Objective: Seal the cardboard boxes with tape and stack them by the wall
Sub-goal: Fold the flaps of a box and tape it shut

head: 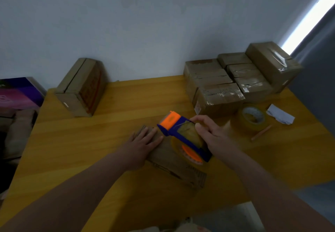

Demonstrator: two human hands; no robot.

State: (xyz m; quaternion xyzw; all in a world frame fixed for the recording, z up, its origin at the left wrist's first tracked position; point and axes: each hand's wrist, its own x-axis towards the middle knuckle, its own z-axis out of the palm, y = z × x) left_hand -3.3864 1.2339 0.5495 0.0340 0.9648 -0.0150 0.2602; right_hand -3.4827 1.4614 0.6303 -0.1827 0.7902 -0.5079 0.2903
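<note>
A low cardboard box (174,161) lies on the yellow wooden table (94,141) in front of me. My left hand (141,144) presses flat on the box's left end, fingers spread. My right hand (210,132) grips a blue and orange tape dispenser (179,132) holding a roll of clear tape, set on the top of the box. Several taped boxes (233,83) are stacked against the white wall at the back right. One larger cardboard box (81,86) stands alone by the wall at the back left.
A spare roll of tape (252,118) sits right of the dispenser, with a white scrap of paper (280,114) and a small wooden stick (261,133) beside it. A purple and pink carton (20,92) lies off the table's left edge.
</note>
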